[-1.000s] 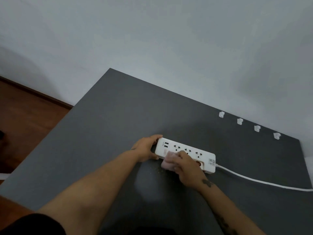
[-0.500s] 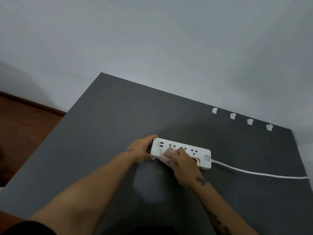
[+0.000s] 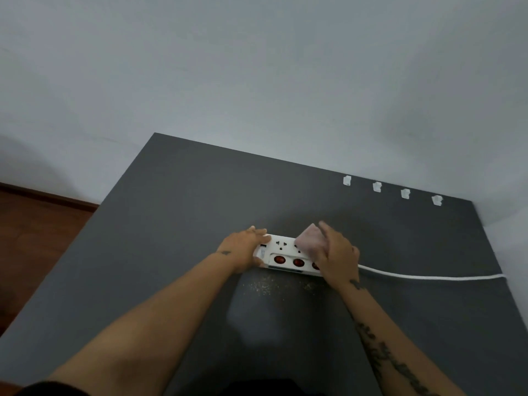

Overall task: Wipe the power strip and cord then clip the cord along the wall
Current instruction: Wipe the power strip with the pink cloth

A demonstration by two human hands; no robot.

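I am at a big dark grey flat table (image 3: 177, 212). A plain pale grey wall (image 3: 257, 75) stands behind it, at twelve o'clock. Down at nine o'clock I see a brown wooden floor (image 3: 37, 224). Tiny light crumbs (image 3: 261, 285) lie on the table, close to me.

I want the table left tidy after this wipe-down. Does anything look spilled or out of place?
Yes: pale crumbs or dust lie scattered on the dark table, just in front of the power strip. The cord lies loose across the table, not in the four clips by the wall.
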